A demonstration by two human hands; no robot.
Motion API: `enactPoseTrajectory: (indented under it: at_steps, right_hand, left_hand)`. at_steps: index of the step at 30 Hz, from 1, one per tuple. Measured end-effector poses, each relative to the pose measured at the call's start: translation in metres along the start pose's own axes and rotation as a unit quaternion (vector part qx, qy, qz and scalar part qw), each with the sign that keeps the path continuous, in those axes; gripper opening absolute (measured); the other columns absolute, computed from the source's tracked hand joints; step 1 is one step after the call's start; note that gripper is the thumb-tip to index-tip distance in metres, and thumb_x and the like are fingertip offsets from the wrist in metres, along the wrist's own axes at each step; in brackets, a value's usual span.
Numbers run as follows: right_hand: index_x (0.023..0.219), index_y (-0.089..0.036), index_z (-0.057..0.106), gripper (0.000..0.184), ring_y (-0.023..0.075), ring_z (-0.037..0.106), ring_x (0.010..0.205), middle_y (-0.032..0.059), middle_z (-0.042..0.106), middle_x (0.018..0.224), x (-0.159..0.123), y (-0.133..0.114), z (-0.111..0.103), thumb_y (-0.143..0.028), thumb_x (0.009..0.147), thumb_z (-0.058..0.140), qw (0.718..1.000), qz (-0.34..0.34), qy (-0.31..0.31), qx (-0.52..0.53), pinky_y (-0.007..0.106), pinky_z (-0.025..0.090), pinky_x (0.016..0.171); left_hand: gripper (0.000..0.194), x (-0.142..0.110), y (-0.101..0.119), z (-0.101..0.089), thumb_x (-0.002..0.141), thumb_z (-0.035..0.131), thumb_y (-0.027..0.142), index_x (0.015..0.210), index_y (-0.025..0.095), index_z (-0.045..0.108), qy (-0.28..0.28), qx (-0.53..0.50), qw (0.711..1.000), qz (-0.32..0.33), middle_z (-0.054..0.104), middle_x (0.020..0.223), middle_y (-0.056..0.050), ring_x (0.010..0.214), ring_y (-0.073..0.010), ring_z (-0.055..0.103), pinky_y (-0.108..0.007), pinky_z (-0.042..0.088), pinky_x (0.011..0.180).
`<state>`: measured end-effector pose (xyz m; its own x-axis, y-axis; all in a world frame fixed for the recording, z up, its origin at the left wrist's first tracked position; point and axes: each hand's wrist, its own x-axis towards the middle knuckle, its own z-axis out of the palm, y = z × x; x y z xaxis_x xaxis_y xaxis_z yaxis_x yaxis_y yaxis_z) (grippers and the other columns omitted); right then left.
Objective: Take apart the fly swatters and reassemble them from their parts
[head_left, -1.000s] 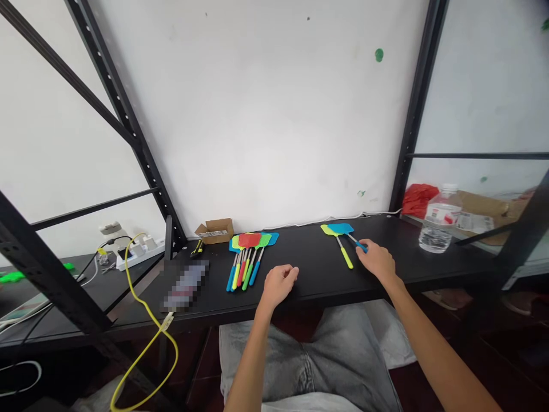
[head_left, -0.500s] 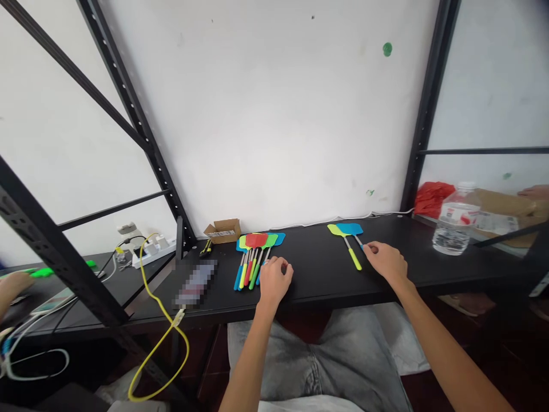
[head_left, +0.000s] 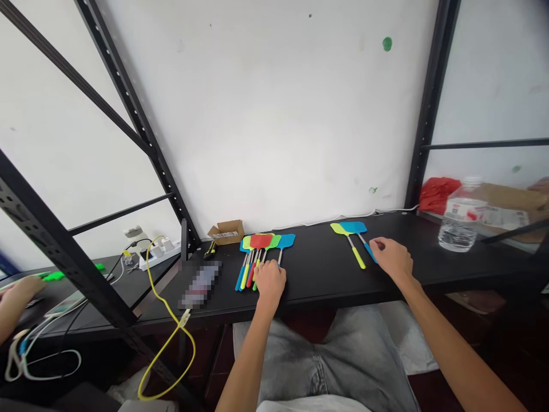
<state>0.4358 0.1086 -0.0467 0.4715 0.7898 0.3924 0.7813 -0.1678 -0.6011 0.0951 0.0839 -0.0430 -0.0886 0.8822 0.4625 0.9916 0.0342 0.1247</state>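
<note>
A fanned cluster of fly swatters with red, green, yellow and blue heads lies on the black shelf; a red fly swatter (head_left: 261,241) is on top. At the cluster's right edge, my left hand (head_left: 271,280) is closed over the handle of a blue fly swatter (head_left: 287,240), hiding its lower part. Farther right lie two more, a yellow-green fly swatter (head_left: 358,257) and another blue fly swatter (head_left: 355,227), their heads overlapping. My right hand (head_left: 392,258) is just right of that blue handle, fingers loosely curled and apart, holding nothing visible.
A small open cardboard box (head_left: 226,232) and a yellow-black cutter (head_left: 210,250) sit behind a blurred phone (head_left: 201,285) with a yellow cable (head_left: 193,346). A water bottle (head_left: 461,220) stands at right. Another person's hand (head_left: 21,292) is at far left.
My left hand has closed on the blue fly swatter's handle, and its head has shifted right from the cluster. My right hand has come off the other blue handle. The view has shifted slightly.
</note>
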Motion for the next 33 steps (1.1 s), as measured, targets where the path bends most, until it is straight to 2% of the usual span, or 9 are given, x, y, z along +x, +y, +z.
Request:
enactPoseTrajectory:
  at_steps: [5,8,11,14,16,19,23,26,33]
  right_hand:
    - [0.094,-0.024,0.074,0.032,0.0239,0.063,0.076,0.0084,0.072,0.100,-0.003,-0.012,0.000,-0.041,0.088,0.048,0.991,-0.086,0.086,0.051,0.032,0.041,0.065]
    - [0.091,-0.021,0.074,0.032,0.0215,0.062,0.072,0.0083,0.072,0.092,-0.010,-0.032,-0.001,-0.041,0.088,0.050,0.973,-0.149,0.102,0.145,0.033,0.043,0.069]
    - [0.092,-0.019,0.075,0.034,0.0180,0.059,0.063,0.0088,0.073,0.088,-0.023,-0.056,0.006,-0.046,0.085,0.054,0.943,-0.124,-0.003,0.310,0.030,0.044,0.062]
    - [0.098,-0.018,0.074,0.041,0.0127,0.051,0.053,0.0112,0.072,0.097,-0.042,-0.076,0.024,-0.053,0.081,0.061,0.862,-0.042,-0.183,0.470,0.025,0.033,0.043]
    - [0.102,-0.018,0.073,0.044,0.0105,0.049,0.053,0.0123,0.070,0.103,-0.053,-0.084,0.035,-0.054,0.079,0.065,0.804,0.004,-0.262,0.534,0.023,0.026,0.040]
    - [0.104,-0.020,0.073,0.043,0.0086,0.047,0.053,0.0094,0.068,0.098,-0.063,-0.089,0.046,-0.053,0.077,0.070,0.742,0.028,-0.290,0.604,0.022,0.023,0.039]
    - [0.093,-0.017,0.074,0.040,0.0067,0.042,0.052,0.0043,0.062,0.081,-0.064,-0.088,0.047,-0.052,0.073,0.076,0.696,0.040,-0.287,0.657,0.021,0.020,0.040]
    - [0.085,-0.015,0.074,0.038,0.0060,0.039,0.051,0.0006,0.054,0.070,-0.062,-0.086,0.049,-0.051,0.072,0.078,0.682,0.042,-0.287,0.671,0.021,0.022,0.042]
    - [0.074,-0.016,0.068,0.041,0.0077,0.038,0.048,-0.0037,0.047,0.056,-0.066,-0.088,0.050,-0.056,0.071,0.076,0.712,0.015,-0.302,0.633,0.023,0.023,0.045]
  left_hand:
    - [0.024,-0.007,0.008,-0.002,0.086,0.049,0.021,0.100,0.015,0.068,0.016,-0.141,0.990,0.011,0.070,0.092,-0.011,0.095,-0.0261,0.061,-0.032,0.040,0.077]
    - [0.025,-0.007,0.012,-0.002,0.090,0.044,0.025,0.102,0.017,0.065,-0.008,-0.272,0.962,0.026,0.067,0.084,-0.006,0.081,-0.0200,0.061,-0.027,0.039,0.068]
    - [0.026,-0.007,0.017,-0.002,0.091,0.037,0.026,0.099,0.018,0.061,-0.044,-0.403,0.913,0.042,0.056,0.066,0.001,0.061,-0.0140,0.052,-0.024,0.035,0.059]
    - [0.025,-0.008,0.022,-0.004,0.090,0.033,0.027,0.094,0.018,0.055,-0.088,-0.507,0.856,0.054,0.047,0.063,0.004,0.055,-0.0112,0.044,-0.021,0.033,0.055]
    - [0.023,-0.011,0.025,-0.007,0.089,0.031,0.028,0.090,0.018,0.053,-0.122,-0.534,0.834,0.069,0.044,0.062,0.004,0.054,-0.0108,0.042,-0.021,0.034,0.054]
    - [0.024,-0.014,0.029,-0.012,0.090,0.032,0.032,0.085,0.019,0.052,-0.155,-0.499,0.848,0.090,0.046,0.061,0.004,0.056,-0.0115,0.044,-0.021,0.036,0.057]
    - [0.032,-0.017,0.038,-0.016,0.092,0.034,0.042,0.083,0.019,0.056,-0.185,-0.429,0.878,0.102,0.054,0.062,0.003,0.062,-0.0132,0.050,-0.023,0.039,0.063]
    - [0.040,-0.017,0.051,-0.014,0.091,0.038,0.052,0.080,0.019,0.058,-0.216,-0.426,0.870,0.125,0.057,0.060,0.002,0.061,-0.0136,0.052,-0.022,0.040,0.063]
    - [0.049,-0.015,0.073,-0.005,0.092,0.036,0.059,0.078,0.016,0.058,-0.252,-0.484,0.826,0.140,0.057,0.053,0.001,0.053,-0.0136,0.055,-0.023,0.041,0.061]
